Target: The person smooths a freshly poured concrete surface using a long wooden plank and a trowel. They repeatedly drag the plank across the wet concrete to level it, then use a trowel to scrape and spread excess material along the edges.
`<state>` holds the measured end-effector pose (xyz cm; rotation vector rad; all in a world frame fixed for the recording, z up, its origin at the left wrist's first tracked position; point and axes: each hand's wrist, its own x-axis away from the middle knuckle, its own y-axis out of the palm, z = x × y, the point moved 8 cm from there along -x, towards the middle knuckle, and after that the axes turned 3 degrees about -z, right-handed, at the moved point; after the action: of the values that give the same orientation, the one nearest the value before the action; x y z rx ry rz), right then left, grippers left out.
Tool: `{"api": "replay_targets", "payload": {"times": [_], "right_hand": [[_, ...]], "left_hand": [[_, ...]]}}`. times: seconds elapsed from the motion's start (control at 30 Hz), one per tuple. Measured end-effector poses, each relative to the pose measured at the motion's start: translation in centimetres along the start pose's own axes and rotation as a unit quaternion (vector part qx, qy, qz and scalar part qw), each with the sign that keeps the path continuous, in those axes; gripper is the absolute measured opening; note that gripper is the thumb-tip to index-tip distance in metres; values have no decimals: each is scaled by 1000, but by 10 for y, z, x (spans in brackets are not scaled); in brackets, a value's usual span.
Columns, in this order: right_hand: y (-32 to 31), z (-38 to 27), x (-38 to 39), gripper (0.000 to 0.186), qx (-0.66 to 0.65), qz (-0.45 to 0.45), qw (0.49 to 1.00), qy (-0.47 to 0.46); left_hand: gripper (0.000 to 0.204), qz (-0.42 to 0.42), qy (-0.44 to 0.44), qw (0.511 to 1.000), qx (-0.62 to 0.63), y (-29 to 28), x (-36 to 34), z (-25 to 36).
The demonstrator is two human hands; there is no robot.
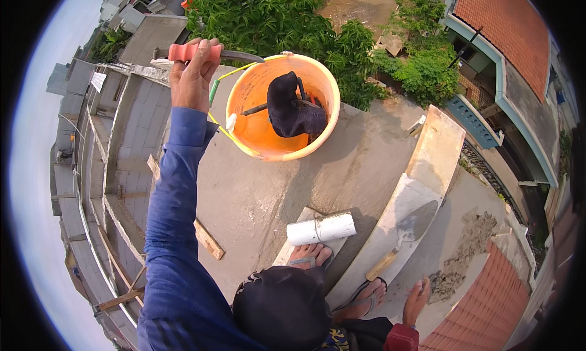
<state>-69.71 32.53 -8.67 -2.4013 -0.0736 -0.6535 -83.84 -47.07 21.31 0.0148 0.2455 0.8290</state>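
My left hand [190, 82], at the end of a blue sleeve, is closed round the orange-red handle of a tool [210, 53] with a narrow, curved metal blade. The blade's tip is at the rim of an orange bucket [334, 94]. Inside the bucket lie a black cloth item [287, 107] and several partly hidden tools. My right hand [417, 299], by a red cuff at lower right, holds nothing visible; its fingers are apart. A white cylinder [320, 229] with thin string round it lies before my left foot. A wooden-handled trowel [383, 264] rests on a long pale board [434, 144].
Grey wet-looking cement [235, 180] surrounds the bucket. A short wood strip [209, 240] lies on it. Rough mortar [464, 259] and red roof tiles [482, 305] are at right. Block walls [131, 149] drop away at left; trees [262, 21] stand beyond the far edge.
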Motion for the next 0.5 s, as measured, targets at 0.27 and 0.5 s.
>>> {"api": "replay_targets", "payload": {"times": [0.27,0.5], "right_hand": [[-33,-139,-28,51,66,-2,985,-160],[-19,-252,-8,82,105,-46,951,-287]], "left_hand": [[54,-251,126,923,-264,142,103,49],[39,-756,82,574,-303,307,367,-88]]}}
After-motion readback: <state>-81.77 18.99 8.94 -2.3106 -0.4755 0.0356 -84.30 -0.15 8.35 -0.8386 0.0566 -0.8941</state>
